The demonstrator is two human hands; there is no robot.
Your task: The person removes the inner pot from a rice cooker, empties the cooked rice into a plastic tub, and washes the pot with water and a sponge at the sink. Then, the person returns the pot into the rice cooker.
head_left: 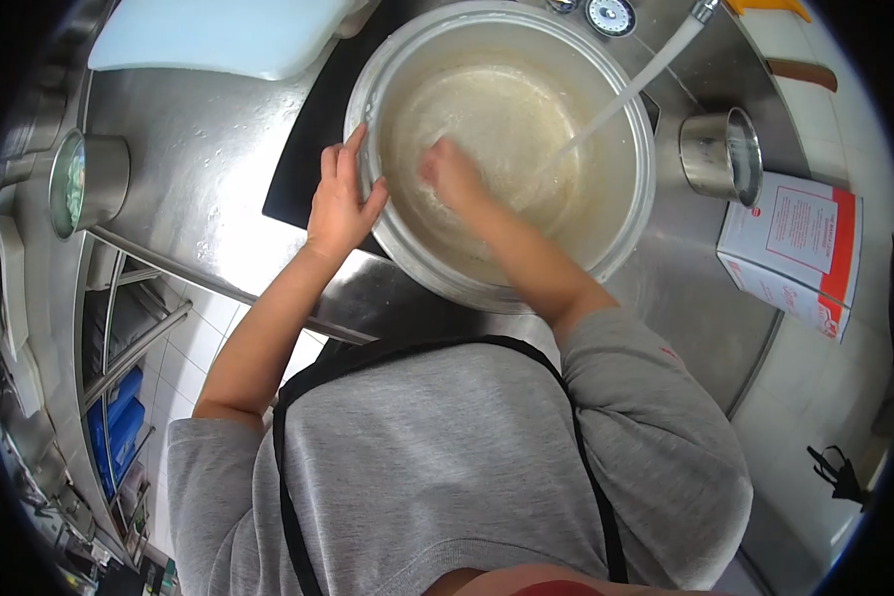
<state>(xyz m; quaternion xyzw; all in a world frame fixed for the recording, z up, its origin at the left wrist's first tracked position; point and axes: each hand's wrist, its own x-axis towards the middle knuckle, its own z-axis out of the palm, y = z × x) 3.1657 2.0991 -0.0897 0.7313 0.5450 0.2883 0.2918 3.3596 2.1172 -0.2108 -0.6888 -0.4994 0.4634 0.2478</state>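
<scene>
A large, round metal pot (626,233) is in front of me, with cloudy, pale liquid (497,109) inside. A stream of water (616,104) falls into it from a faucet (703,10) at the upper right. My left hand (343,199) rests at the pot's left rim, its fingers stretched and the thumb apart, touching the edge. Inside the pot, on the left side, my right hand (452,174) is blurred by motion. Its fingers look curled closed; whatever they may hold is hidden.
A steel container (705,154) and a white-and-red box (790,238) stand to the right. At the left counter edge is another steel container (104,179) with pale green contents. A light-blue board (209,35) lies at the upper left. A dial (611,16) is beyond the pot.
</scene>
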